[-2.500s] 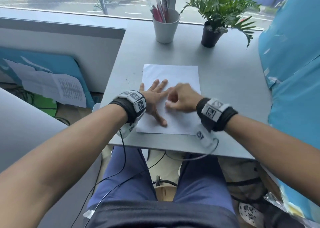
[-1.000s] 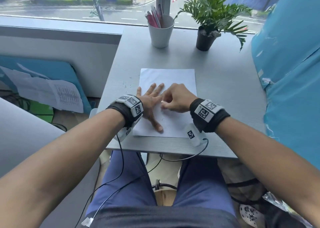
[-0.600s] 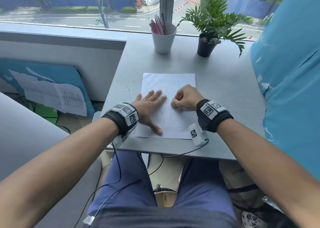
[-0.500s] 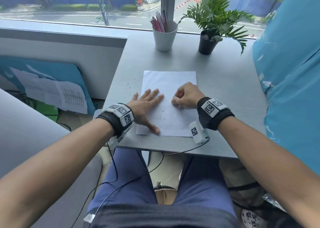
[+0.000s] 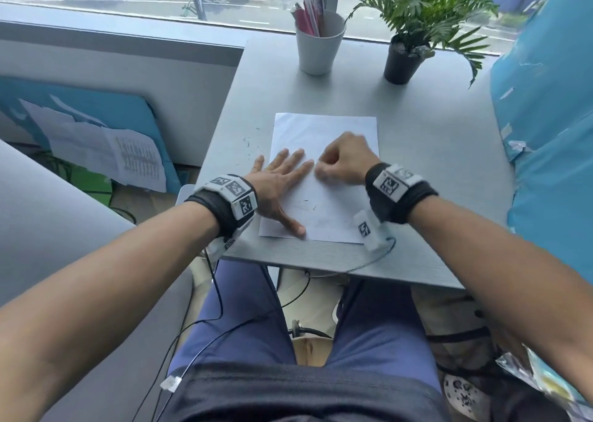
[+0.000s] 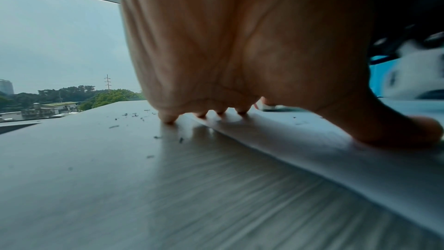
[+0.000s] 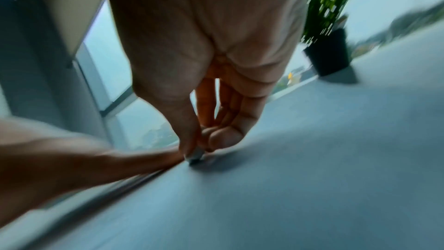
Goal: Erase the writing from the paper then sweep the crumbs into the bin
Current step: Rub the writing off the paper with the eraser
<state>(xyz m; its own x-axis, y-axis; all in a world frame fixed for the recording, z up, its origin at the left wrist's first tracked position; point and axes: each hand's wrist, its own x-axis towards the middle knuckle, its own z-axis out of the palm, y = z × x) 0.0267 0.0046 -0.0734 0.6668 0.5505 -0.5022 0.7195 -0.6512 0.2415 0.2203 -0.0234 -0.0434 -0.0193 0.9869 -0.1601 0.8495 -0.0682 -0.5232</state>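
A white sheet of paper (image 5: 324, 132) lies on the grey desk (image 5: 433, 171). My left hand (image 5: 279, 181) lies flat on the sheet's left side with fingers spread, holding it down; in the left wrist view its fingertips (image 6: 168, 118) touch the desk and the paper (image 6: 312, 140). My right hand (image 5: 343, 161) is curled over the middle of the sheet and pinches a small eraser (image 7: 195, 156), whose tip touches the paper. Faint pencil marks (image 5: 305, 205) show near the sheet's lower part. Dark eraser crumbs (image 5: 248, 145) lie on the desk left of the paper. No bin is in view.
A white cup of pens (image 5: 319, 46) and a potted plant (image 5: 406, 59) stand at the desk's far edge by the window. A blue covered object (image 5: 552, 132) borders the desk on the right. Papers on a blue board (image 5: 106, 152) lean against the wall on the left.
My right hand has kept shifting back and forth over the middle of the sheet, now a little further up and right than a second ago. The left hand stays pressed on the paper.
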